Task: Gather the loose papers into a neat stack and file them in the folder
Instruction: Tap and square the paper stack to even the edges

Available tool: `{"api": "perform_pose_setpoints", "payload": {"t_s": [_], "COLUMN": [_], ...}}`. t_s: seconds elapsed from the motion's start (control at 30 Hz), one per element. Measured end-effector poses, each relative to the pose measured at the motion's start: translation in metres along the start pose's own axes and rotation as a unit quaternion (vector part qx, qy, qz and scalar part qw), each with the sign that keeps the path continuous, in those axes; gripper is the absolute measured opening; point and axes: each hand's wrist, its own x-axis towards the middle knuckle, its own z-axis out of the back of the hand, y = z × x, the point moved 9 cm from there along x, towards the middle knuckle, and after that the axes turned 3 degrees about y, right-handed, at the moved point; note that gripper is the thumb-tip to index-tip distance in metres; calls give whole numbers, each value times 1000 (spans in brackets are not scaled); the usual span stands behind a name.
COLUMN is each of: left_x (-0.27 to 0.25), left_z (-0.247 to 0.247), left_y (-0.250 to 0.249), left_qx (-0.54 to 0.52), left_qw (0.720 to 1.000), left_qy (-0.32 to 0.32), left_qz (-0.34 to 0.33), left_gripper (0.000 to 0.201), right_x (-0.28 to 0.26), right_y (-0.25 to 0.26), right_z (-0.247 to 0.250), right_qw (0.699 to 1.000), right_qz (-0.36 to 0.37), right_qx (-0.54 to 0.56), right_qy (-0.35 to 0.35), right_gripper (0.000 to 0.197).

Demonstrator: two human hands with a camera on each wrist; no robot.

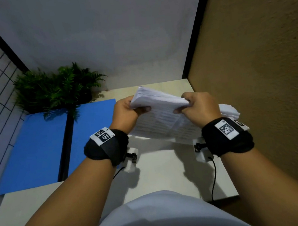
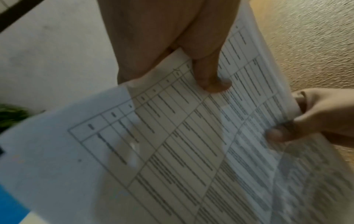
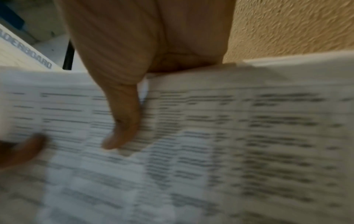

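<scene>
Head view: left hand (image 1: 125, 111) and right hand (image 1: 199, 104) each grip a top corner of the printed paper stack (image 1: 161, 122), raised beside the open blue folder (image 1: 38, 149).

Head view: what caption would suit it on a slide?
Both hands, left and right, grip a paper stack beside an open blue folder.

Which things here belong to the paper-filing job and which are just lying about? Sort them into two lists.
Part of the job:
- stack of papers, held upright above the table
- left hand and right hand, gripping its top corners
- blue folder, lying open at the table's left

Just lying about:
- green fern, behind the folder
</scene>
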Motion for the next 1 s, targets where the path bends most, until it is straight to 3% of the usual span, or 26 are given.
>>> {"api": "perform_pose_setpoints", "payload": {"t_s": [0.07, 0.13, 0.2, 0.23, 0.33, 0.4, 0.47, 0.6, 0.77, 1.0], "left_x": [-4, -4, -5, -5, -5, -6, -7, -9, -20, -17], "left_z": [10, 20, 26, 27, 25, 18, 11, 7, 2, 10], "left_y": [16, 33, 46, 52, 68, 76, 83, 101, 121, 115], "left_qx": [-55, -97, -125, -132, -153, -164, -171, -170, -124, -137], "left_qw": [998, 993, 990, 988, 984, 981, 978, 974, 977, 977], "left_qy": [-27, -47, -47, -45, -46, -44, -41, -53, -36, -57], "left_qz": [27, 44, 56, 61, 84, 98, 109, 137, 167, 152], "left_gripper": [21, 26, 26, 25, 24, 26, 26, 33, 70, 41], "right_x": [-2, -9, -19, -25, -38, -48, -58, -73, -82, -75], "right_y": [-25, -58, -95, -110, -132, -137, -136, -134, -144, -143], "right_z": [1, 3, 6, 6, -13, -38, -54, -62, -79, -70], "right_qw": [999, 994, 985, 970, 886, 834, 808, 801, 818, 815], "right_qz": [-40, -99, -159, -184, -228, -255, -276, -298, -321, -285], "right_qx": [-27, -39, 62, 158, 397, 483, 513, 505, 469, 490], "right_qy": [21, 36, 9, -22, -75, -78, -83, -119, -92, -117], "right_gripper": [34, 35, 34, 37, 35, 39, 40, 35, 33, 28]}}
